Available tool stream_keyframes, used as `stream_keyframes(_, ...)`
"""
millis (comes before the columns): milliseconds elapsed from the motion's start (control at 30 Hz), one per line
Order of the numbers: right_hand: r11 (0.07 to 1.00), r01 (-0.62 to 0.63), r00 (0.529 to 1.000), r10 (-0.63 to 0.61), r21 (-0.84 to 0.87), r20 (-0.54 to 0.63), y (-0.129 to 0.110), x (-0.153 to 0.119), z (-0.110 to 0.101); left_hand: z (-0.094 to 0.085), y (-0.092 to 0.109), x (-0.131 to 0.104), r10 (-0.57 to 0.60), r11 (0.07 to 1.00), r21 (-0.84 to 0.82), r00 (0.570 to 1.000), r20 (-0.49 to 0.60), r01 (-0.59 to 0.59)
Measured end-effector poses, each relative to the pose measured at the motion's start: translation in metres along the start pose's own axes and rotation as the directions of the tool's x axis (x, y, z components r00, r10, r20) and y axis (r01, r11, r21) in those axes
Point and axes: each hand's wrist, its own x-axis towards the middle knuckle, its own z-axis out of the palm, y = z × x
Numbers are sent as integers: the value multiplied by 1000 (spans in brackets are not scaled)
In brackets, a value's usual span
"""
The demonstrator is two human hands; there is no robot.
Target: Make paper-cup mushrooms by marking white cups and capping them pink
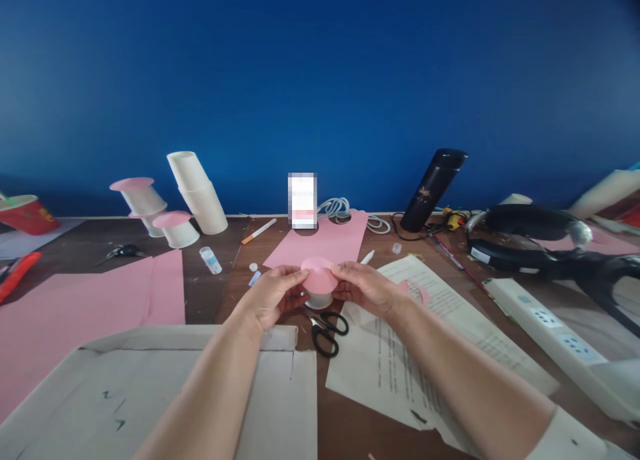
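Disc (320, 275), 1 pc, pink, is over 1 white cup (319, 301) at desk (230, 292) centre, pinched at its edge by L hand (273, 292) & R hand (370, 288), one per side, hands a bit apart. Scissors (327, 343), 1 pair, black handles, lie just nearer, beside printed sheets (380, 353), text too blurry to read. Far L: 3 disc-topped cups (144, 199), 2 stacked; next to them, 1 plain cup stack (203, 200), cup no. unclear. R side: 1 black flask (430, 192) w/ small logo, illegible; 1 power strip (555, 337), 2 socket panels visible.
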Motion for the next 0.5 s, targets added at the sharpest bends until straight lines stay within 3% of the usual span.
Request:
stream_keyframes(100, 1000, -6, 998, 6, 5, -57, 1, 3, -1, -1, 0, 1, -7, 1000, 15, 1000, 11, 6)
stream_keyframes(167, 996, 35, 981, -50, -83, -185, 1, 4, -2, -2, 0, 1, 5, 999, 44, 1000, 9, -5)
stream_keyframes(233, 937, 139, 919, -243, -321, -310, -1, 3, -3, -3, 1, 1, 102, 983, 160, 992, -74, -89)
stream_keyframes(267, 854, 207, 864, -388, -477, -320, -2, 2, -3, -3, 2, 1, 202, 948, 277, 970, -138, -158)
stream_keyframes(300, 725, 280, 796, -542, -629, -271, -3, 0, -3, -3, 2, -1, 339, 872, 431, 922, -188, -233)
stream_keyframes(333, 557, 349, 720, -674, -754, -164, -3, -3, -3, -2, 2, -2, 494, 744, 600, 847, -195, -296)
stream_keyframes(400, 196, 431, 588, -802, -881, 109, -3, -8, -1, 0, 2, -6, 744, 382, 849, 666, -48, -365)
stream_keyframes(433, 52, 437, 551, -804, -898, 222, -2, -10, 1, 2, 1, -9, 796, 212, 903, 602, 63, -374)
stream_keyframes(500, -122, 401, 557, -754, -908, 348, 1, -13, 5, 7, -1, -14, 806, -29, 930, 541, 238, -366)
